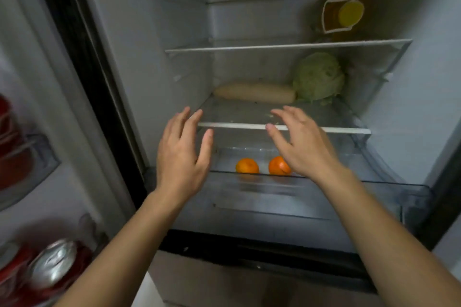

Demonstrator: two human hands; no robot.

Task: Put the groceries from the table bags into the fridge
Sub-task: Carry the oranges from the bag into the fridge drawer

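Observation:
The fridge stands open in front of me. Two oranges, one at the left [247, 165] and one at the right [279, 166], lie in the clear bottom drawer [324, 197]. On the glass shelf [324, 129] above lie a pale white radish [254, 93] and a green cabbage [318, 77]. My left hand [183, 154] hovers open in front of the shelf's left end. My right hand [303, 147] is open too, fingers spread, above the right orange and partly covering it. Neither hand holds anything.
A jug of orange liquid with a yellow lid [343, 13] stands on the upper shelf at the right. The open door [45, 147] at the left carries red cans [53, 266] in its lower bin. The fridge's dark door seal [99, 97] runs beside my left hand.

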